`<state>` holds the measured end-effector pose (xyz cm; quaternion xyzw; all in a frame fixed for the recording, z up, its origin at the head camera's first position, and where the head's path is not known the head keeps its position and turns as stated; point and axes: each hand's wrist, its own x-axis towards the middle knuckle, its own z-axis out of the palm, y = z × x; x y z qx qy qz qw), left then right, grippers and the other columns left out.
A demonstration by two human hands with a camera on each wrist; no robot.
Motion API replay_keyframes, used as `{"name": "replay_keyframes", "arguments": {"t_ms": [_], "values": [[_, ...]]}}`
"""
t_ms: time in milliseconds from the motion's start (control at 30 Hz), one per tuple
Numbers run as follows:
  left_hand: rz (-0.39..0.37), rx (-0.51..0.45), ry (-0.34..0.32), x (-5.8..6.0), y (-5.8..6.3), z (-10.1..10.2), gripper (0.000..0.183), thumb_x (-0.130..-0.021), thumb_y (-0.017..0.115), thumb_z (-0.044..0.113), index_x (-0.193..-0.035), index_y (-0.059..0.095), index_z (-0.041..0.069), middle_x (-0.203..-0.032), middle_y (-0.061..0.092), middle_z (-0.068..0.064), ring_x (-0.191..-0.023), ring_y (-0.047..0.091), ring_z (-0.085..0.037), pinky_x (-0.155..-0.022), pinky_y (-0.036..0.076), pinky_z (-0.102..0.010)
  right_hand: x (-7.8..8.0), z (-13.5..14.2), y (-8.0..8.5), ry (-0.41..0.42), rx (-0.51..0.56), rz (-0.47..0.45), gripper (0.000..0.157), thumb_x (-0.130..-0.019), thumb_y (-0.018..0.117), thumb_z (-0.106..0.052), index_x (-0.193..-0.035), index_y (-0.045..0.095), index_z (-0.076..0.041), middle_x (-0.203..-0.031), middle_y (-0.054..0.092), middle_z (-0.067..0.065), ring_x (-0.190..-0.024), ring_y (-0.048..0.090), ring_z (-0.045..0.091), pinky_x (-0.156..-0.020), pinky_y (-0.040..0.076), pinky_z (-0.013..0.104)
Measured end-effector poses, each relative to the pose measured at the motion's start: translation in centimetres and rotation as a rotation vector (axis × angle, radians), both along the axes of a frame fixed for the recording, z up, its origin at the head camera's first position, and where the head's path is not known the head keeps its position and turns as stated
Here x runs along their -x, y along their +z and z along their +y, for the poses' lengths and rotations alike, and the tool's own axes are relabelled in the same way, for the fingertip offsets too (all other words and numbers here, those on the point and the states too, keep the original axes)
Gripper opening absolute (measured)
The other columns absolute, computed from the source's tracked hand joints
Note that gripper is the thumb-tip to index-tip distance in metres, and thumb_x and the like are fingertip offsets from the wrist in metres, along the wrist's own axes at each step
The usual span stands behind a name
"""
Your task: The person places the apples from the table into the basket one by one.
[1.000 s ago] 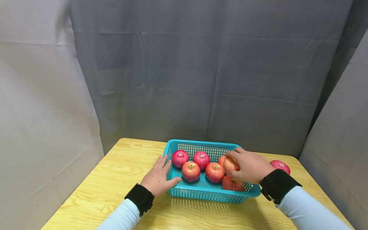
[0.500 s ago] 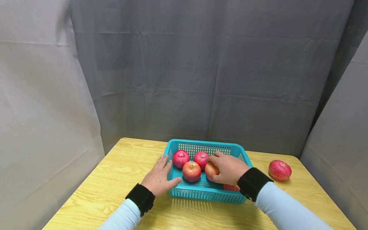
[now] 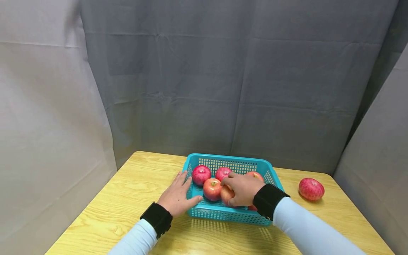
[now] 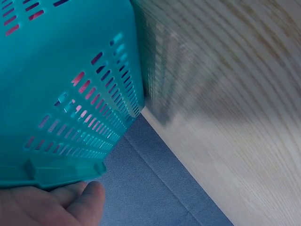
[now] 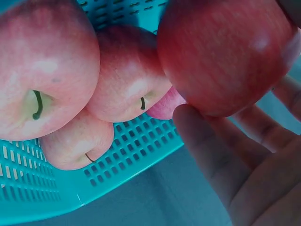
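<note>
A turquoise plastic basket sits on the wooden table with several red apples in it. My left hand lies at its left rim, fingers straight and thumb spread toward the near side. In the left wrist view, fingertips touch the rim. Inside the basket, my right hand grips an apple, with fingers and thumb around it. Beside the gripped apple is another red apple. Two deeper crimson apples, one at far left, lie behind. My right hand and wrist partly hide the apples on the right.
One crimson apple lies on the table, right of the basket. A grey cloth hangs behind the table, with pale cloth at both sides.
My right hand has moved left and slightly nearer across the basket, from the right-hand apples to one by the middle. My left hand stays at the rim.
</note>
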<state>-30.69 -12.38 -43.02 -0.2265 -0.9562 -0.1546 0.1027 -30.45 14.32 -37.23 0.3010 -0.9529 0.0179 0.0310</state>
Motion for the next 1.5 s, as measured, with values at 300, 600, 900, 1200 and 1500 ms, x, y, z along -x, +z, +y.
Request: {"name": "replay_keyframes", "arguments": {"t_ms": [300,600,900,1200,1500], "values": [[-0.009,0.009,0.003,-0.1,0.2,0.0,0.089,-0.085,0.047,0.07,-0.143,0.038,0.004,-0.152,0.024,-0.016,-0.138,0.01,-0.031,-0.106,0.033,-0.047,0.8,-0.4,-0.1,0.134,-0.019,-0.086,0.045,-0.074,0.077,-0.026,-0.117,0.064,-0.023,-0.093,0.051,-0.007,-0.066,0.05,0.01,-0.062,0.05,0.029],[0.0,0.002,-0.008,-0.1,0.3,0.1,0.089,-0.084,0.046,0.071,-0.142,0.04,0.004,-0.152,0.024,-0.016,-0.138,0.009,-0.03,-0.106,0.034,-0.047,1.5,-0.5,-0.9,0.21,-0.049,-0.067,0.039,-0.075,0.076,-0.024,-0.113,0.065,-0.023,-0.089,0.051,-0.007,-0.064,0.05,0.009,-0.063,0.051,0.029],[0.011,0.006,-0.011,0.1,0.2,0.2,0.087,-0.085,0.047,0.069,-0.142,0.04,0.003,-0.152,0.023,-0.016,-0.138,0.009,-0.03,-0.106,0.033,-0.046,1.8,-0.5,-1.8,0.224,-0.152,-0.057,0.038,-0.077,0.077,-0.022,-0.113,0.064,-0.028,-0.094,0.051,-0.01,-0.072,0.051,0.01,-0.072,0.052,0.033],[0.015,0.012,-0.02,0.1,0.2,0.1,0.091,-0.085,0.04,0.075,-0.142,0.041,0.004,-0.152,0.024,-0.017,-0.138,0.009,-0.031,-0.106,0.034,-0.046,1.8,-0.3,-2.0,0.284,-0.212,-0.008,0.035,-0.08,0.074,-0.02,-0.112,0.062,-0.03,-0.095,0.054,-0.011,-0.074,0.051,0.006,-0.074,0.05,0.032],[-0.01,0.011,-0.008,0.1,0.0,0.0,0.087,-0.085,0.044,0.071,-0.142,0.041,0.005,-0.152,0.023,-0.016,-0.138,0.011,-0.033,-0.104,0.035,-0.048,1.8,-0.4,-1.9,0.249,-0.227,-0.051,0.046,-0.08,0.075,-0.023,-0.122,0.059,-0.033,-0.104,0.055,-0.009,-0.079,0.054,0.009,-0.079,0.051,0.039]]}}
